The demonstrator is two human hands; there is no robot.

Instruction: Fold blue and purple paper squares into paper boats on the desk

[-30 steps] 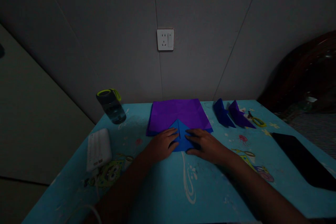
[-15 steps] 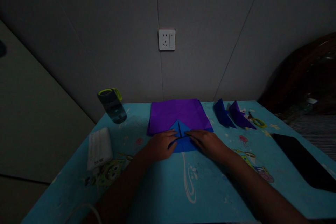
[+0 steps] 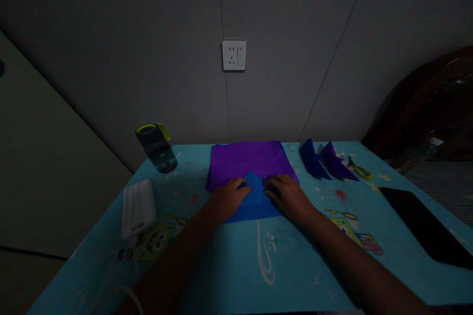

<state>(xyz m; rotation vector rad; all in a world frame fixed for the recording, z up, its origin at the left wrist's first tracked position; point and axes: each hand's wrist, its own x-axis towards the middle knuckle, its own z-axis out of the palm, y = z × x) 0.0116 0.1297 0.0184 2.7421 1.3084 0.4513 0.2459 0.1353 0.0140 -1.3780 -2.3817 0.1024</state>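
left hand [image 3: 228, 198] and right hand [image 3: 288, 196] lie flat, fingers spread, pressing the blue paper [image 3: 254, 203]; nothing pinched. advise firm, even pressure along the centre crease, edges kept aligned.

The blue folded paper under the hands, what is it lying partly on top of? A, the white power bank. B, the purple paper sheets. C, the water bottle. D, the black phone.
B: the blue folded paper, pressed flat by the left hand and right hand, has its pointed tip overlapping the near edge of the purple paper sheets.
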